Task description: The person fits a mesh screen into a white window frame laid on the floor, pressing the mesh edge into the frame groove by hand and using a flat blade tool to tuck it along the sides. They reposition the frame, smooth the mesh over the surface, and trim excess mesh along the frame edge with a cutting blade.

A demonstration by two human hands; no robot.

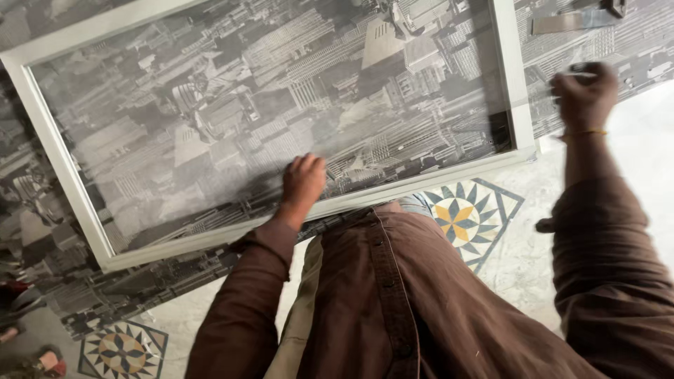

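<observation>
Glass pane [267,119] in its white frame [63,168] lies flat on a printed sheet [632,42] over the floor. Our left hand [303,181] presses open on the glass; our right hand [584,95] is closed on something thin we cannot identify. Leaning harder could crack the pane or shift the frame.
</observation>
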